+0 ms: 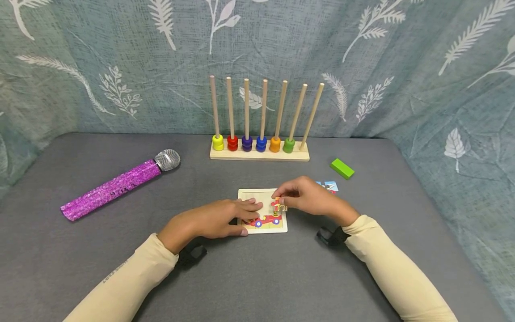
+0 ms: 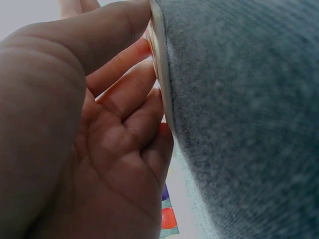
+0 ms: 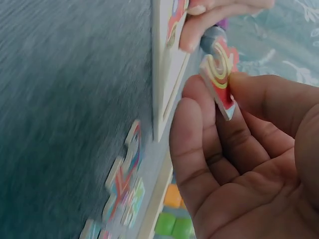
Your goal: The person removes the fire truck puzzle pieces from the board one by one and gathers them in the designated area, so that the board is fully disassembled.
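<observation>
**Pale wood and red print: filling a picture tray, one piece in the fingers**

Head view, clock directions taken from the middle of the wooden puzzle tray (image 1: 253,196). The tray lies on the grey tabletop (image 1: 249,277) between the two hands. Fitted pieces (image 1: 266,221) showing a red vehicle occupy its 6 o'clock part; the 12 o'clock part is bare wood. The left hand (image 1: 219,218), at 9 o'clock, rests on the tray with fingers extended and thumb by the near edge; it steadies, it seems, rather than grasps. The right hand (image 1: 307,196) pinches a red-and-yellow puzzle piece (image 1: 277,205) between thumb and fingertips, parted only by the piece. That piece hangs toward 3 o'clock, over the tray's side; the right wrist view shows it raised and tilted, not seated. More loose pieces (image 1: 331,186) lie just past 2 o'clock, with a green block (image 1: 342,169) beyond them. A peg rack (image 1: 259,155) stands at 12.

The step in hand is probably placing this piece. The next move would call for turning it flat, matching its edge to the fitted pieces and pressing it down, while the left hand keeps the tray from sliding.
</observation>
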### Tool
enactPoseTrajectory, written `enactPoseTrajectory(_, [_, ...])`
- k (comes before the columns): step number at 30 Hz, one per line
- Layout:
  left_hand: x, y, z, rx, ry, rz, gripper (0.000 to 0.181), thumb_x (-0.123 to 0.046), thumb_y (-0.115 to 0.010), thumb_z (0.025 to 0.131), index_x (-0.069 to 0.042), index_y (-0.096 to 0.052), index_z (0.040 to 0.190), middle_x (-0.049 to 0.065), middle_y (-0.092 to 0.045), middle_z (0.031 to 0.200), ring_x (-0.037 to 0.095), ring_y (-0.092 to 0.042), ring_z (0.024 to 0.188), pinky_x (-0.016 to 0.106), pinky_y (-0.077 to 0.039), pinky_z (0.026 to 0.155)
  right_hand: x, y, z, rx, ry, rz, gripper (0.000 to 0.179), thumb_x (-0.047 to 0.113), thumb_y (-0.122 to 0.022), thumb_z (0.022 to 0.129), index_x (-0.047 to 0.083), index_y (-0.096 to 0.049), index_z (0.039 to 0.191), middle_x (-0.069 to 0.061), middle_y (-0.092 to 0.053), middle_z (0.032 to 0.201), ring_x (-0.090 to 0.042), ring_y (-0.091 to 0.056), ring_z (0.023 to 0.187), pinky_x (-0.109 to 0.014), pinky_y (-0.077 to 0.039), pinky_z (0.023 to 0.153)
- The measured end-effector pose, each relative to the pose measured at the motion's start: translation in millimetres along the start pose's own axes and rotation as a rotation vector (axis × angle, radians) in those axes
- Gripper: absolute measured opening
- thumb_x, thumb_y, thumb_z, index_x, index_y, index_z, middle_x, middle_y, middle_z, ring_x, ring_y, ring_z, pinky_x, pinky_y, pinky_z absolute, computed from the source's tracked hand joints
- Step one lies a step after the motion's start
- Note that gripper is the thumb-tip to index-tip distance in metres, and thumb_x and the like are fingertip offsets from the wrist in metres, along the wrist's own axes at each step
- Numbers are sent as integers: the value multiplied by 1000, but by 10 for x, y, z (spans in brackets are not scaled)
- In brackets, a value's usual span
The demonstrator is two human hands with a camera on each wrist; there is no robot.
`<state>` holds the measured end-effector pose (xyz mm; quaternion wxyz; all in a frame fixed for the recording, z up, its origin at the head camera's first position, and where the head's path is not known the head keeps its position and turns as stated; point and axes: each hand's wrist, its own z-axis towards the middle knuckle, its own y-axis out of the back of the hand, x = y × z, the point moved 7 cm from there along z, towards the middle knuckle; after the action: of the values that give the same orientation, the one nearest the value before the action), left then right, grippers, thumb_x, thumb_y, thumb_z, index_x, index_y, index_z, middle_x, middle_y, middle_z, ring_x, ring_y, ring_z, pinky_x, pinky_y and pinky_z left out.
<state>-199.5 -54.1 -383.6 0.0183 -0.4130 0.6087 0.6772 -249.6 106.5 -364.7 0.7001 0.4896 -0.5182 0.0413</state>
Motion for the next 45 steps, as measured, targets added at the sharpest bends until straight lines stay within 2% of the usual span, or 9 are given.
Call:
enactPoseTrajectory(8, [16, 10, -6, 2, 26, -18, 49, -16, -67, 93, -3, -54, 139, 6, -38, 152, 25, -26, 143, 48, -25, 112, -61, 91, -128, -9, -35, -2, 20, -1, -58, 94, -2, -71, 109, -4, -70, 98, -10, -57, 75, -26, -48, 64])
enactPoseTrajectory(12, [11, 27, -4, -9, 29, -14, 49, -16, -67, 93, -3, -54, 138, 6, -39, 152, 25, -26, 143, 49, -25, 112, -82, 148, -176, -33, -48, -15, 21, -3, -58, 93, 0, -72, 108, -2, -69, 93, -10, -51, 68, -25, -43, 59])
enactPoseTrajectory(23, [-2, 22, 9, -25, 13, -5, 49, -15, -69, 91, -4, -56, 137, 6, -40, 151, 25, -28, 142, 49, -26, 112, -174, 268, -295, -53, -77, -37, 19, -1, -59, 93, 0, -73, 106, -1, -66, 82, -10, -47, 53, -25, -41, 49])
enactPoseTrajectory(29, [-13, 9, 8, -31, 0, -13, 49, -14, -69, 91, -3, -55, 137, 7, -41, 150, 26, -29, 142, 49, -26, 112, -223, 347, -379, -78, -84, -87, 19, -3, -59, 91, -2, -73, 105, -3, -69, 90, -9, -49, 63, -25, -42, 55])
enactPoseTrajectory(37, [-5, 12, -14, -45, -8, 7, 49, -15, -69, 91, -3, -56, 136, 8, -43, 149, 26, -31, 141, 50, -28, 110, -309, 432, -464, -105, -105, -30, 18, -3, -61, 91, -6, -70, 106, -6, -69, 90, -10, -55, 69, -25, -45, 59])
enactPoseTrajectory(45, [10, 8, -27, -39, 11, 1, 48, -14, -68, 92, -3, -56, 137, 7, -42, 150, 25, -31, 141, 49, -27, 111, -454, 535, -598, -134, -164, -30, 16, -1, -63, 91, -3, -73, 103, -6, -71, 92, -11, -56, 71, -25, -47, 62])
